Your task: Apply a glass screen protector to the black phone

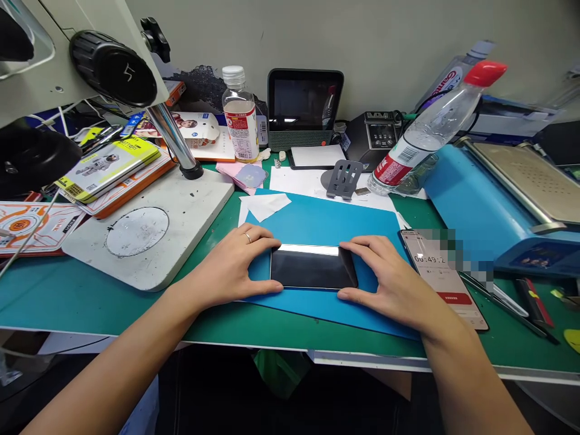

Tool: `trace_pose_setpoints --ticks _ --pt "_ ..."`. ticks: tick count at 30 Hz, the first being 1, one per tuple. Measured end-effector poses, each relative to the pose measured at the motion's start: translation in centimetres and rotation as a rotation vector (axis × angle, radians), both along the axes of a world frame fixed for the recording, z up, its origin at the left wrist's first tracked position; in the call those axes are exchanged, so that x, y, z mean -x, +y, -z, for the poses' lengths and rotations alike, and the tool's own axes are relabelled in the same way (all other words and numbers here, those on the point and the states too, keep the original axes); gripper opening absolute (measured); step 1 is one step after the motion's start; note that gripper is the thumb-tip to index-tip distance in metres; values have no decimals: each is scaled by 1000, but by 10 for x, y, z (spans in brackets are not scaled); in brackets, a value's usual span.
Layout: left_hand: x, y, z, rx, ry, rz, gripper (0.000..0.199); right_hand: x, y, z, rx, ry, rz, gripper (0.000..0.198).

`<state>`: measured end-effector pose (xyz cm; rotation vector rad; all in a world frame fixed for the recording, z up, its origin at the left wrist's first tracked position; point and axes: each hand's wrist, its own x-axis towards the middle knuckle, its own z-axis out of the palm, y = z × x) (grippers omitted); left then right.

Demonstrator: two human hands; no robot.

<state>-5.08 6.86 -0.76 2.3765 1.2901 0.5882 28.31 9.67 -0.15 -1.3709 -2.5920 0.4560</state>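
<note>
Two long edges of a dark phone are pinched, left hand at one end, right hand opposite; blue mat leaves room front and back.

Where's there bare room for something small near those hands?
Bare blue mat lies beyond the dark phone, right of the white paper scrap. Green mat is also bare between the white stand base and desk's front edge. It's crowded rightward, with the lit phone and slim tools, and behind, around the red-capped bottle.
</note>
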Motion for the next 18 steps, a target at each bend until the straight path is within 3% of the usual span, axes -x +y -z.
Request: trace_pose_setpoints --ticks 9,15,18 --pt "0 1 -4 19 16 17 59 -3 2 3 35 8 19 81" --pt "2 0 -3 31 18 23 80 -5 3 7 20 0 10 83" --pt "2 0 -4 32 16 29 81 -6 3 9 15 -1 7 83"
